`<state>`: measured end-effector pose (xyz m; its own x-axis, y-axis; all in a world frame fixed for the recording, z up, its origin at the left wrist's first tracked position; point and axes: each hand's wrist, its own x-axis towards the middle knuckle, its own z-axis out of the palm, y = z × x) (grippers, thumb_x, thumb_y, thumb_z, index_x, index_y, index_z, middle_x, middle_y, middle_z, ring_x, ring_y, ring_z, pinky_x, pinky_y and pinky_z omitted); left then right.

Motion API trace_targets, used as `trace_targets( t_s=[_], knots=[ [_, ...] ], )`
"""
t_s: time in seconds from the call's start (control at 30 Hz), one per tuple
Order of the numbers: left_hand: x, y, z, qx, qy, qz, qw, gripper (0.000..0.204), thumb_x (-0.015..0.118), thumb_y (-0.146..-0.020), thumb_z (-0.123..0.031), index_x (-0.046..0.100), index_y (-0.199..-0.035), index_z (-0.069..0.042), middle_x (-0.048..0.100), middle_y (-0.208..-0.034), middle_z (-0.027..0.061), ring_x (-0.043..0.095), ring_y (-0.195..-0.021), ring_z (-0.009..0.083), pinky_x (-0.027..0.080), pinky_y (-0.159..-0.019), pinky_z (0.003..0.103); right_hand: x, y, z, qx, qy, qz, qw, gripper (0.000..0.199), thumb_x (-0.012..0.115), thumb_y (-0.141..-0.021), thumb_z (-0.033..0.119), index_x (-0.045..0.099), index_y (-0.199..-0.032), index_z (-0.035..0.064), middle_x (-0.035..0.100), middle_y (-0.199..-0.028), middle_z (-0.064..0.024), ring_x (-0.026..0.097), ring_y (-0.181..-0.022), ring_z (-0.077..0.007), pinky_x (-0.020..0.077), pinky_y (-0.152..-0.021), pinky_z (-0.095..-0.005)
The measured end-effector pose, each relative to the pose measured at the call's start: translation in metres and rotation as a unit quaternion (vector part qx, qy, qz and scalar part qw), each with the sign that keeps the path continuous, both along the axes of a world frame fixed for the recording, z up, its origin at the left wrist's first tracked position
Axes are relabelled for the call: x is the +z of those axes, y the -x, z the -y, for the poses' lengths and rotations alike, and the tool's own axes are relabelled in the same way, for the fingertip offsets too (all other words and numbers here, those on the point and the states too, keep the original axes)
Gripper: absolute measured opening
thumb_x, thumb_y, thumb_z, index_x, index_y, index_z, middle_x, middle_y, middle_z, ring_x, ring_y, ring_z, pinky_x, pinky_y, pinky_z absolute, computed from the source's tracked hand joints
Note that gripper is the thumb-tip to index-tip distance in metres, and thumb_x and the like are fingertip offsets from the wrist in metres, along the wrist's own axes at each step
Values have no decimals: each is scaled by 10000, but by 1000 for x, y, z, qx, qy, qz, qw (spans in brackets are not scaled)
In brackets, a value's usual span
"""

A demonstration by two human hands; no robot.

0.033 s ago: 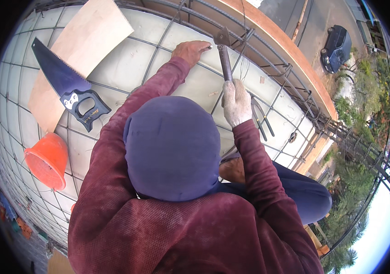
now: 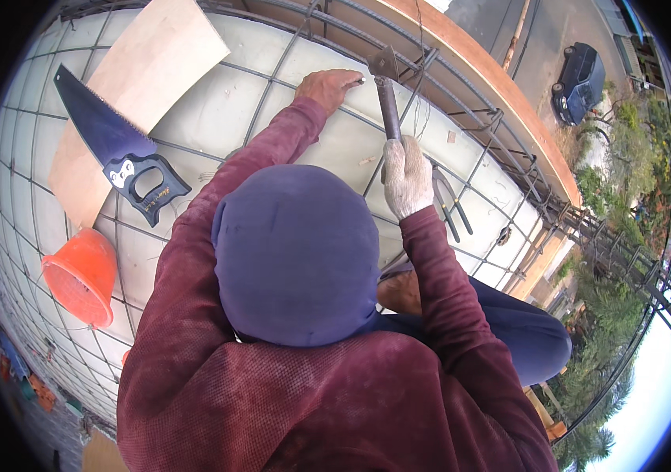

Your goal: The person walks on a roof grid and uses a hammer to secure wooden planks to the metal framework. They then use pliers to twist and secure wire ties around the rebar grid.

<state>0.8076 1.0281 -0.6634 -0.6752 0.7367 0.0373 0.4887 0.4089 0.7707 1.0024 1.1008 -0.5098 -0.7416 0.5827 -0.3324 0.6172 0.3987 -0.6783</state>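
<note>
My bare left hand (image 2: 329, 89) reaches forward over the white panels, its fingers closed. A small dark tip shows at the fingertips; I cannot make out what it is. In a pale knit glove, my right hand (image 2: 408, 179) grips the dark handle of a hammer (image 2: 388, 110). The hammer's flat, worn head (image 2: 382, 63) points away from me, close to the rebar along the far edge. Beside the gloved hand lie pincers (image 2: 451, 206) with dark handles, their jaws partly hidden by it. Thin steel bars (image 2: 275, 80) cross in a grid over the panels.
To the left, a handsaw (image 2: 119, 145) rests across a plywood sheet (image 2: 166, 67), with an orange bucket (image 2: 84, 271) nearer me. A wooden form board (image 2: 500, 90) and rebar cage border the far right edge. Beyond and below are a road and a dark car (image 2: 579, 82).
</note>
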Motion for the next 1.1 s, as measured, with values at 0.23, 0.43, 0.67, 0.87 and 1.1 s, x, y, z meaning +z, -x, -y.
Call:
trace_targets(
  t_s=[0.23,0.43,0.67,0.87,1.1],
  knots=[
    [4,5,-4,3,19,-18,1000,231,593,-959,-195,727,-1145,-227,729,-1110,46,692,-981,306,563,-854,414,-24,8,-8,22,-53,62,996,423,434,-1042,420,549,-1077,15,617,-782,-233,620,-785,-426,467,-687,-487],
    [1,6,-4,16,0,4,1000,217,609,-956,-219,730,-1135,-238,733,-1094,45,692,-975,317,563,-846,426,-7,3,0,-39,-2,-82,996,447,434,-1049,457,563,-1003,32,556,-634,-107,589,-594,-265,461,-595,-381],
    [9,9,-4,-6,78,14,997,208,589,-973,-243,728,-1127,-233,733,-1071,58,684,-967,328,553,-852,433,-32,3,-9,22,-60,12,998,446,426,-1049,433,557,-1012,8,600,-720,-207,621,-700,-420,468,-652,-483],
    [17,4,-4,8,83,40,996,209,586,-978,-311,724,-1117,-239,731,-1070,72,676,-995,322,539,-868,440,-32,-4,0,2,-81,-22,996,410,474,-1040,406,551,-1002,6,606,-721,-207,632,-682,-402,462,-616,-475],
    [17,8,-4,9,71,56,996,203,595,-974,-316,727,-1108,-238,735,-1047,64,679,-978,315,537,-859,439,-5,4,3,-32,45,-54,997,449,453,-1044,423,571,-1053,-10,609,-721,-217,643,-701,-388,478,-663,-465]
  ],
)
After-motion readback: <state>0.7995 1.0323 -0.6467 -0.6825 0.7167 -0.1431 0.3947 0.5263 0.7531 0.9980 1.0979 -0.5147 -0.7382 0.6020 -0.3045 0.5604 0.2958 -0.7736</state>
